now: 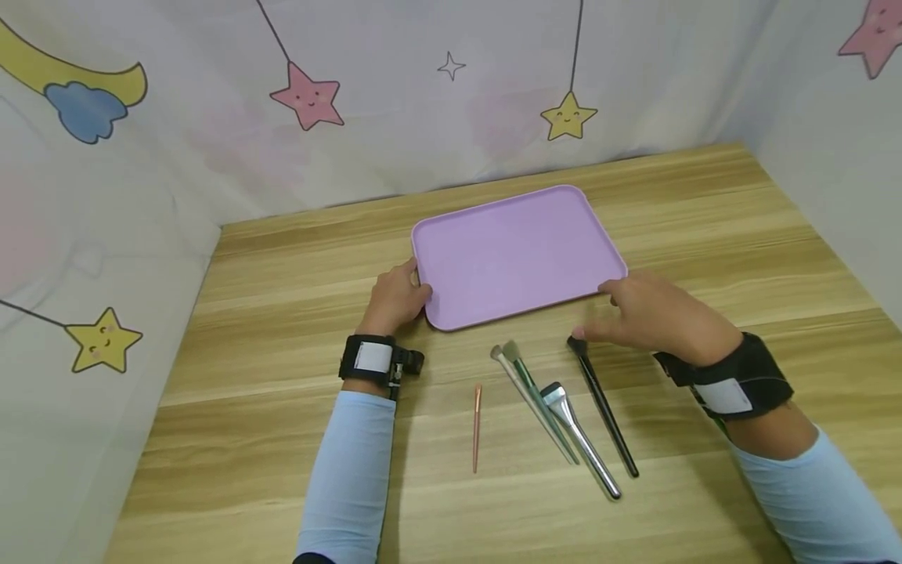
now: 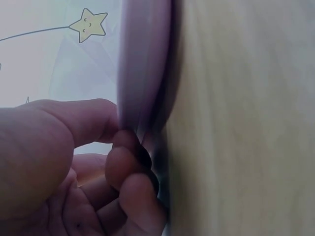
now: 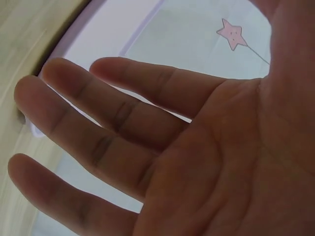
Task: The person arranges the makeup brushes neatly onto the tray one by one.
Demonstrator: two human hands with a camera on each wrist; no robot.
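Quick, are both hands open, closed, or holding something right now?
Left hand: closed, pinching the purple tray at its left edge.
Right hand: open, fingers extended by the tray's near right corner, gripping nothing.

no legible text, label, brand, number or sign; 3 views.

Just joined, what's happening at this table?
A person's left hand pinches the left edge of a lilac tray. Their right hand is at the tray's near right corner, fingers extended, thumb by the head of a black brush; contact with the brush isn't clear. Four other brushes lie on the table in front of the tray: copper, pale-handled, green and silver.
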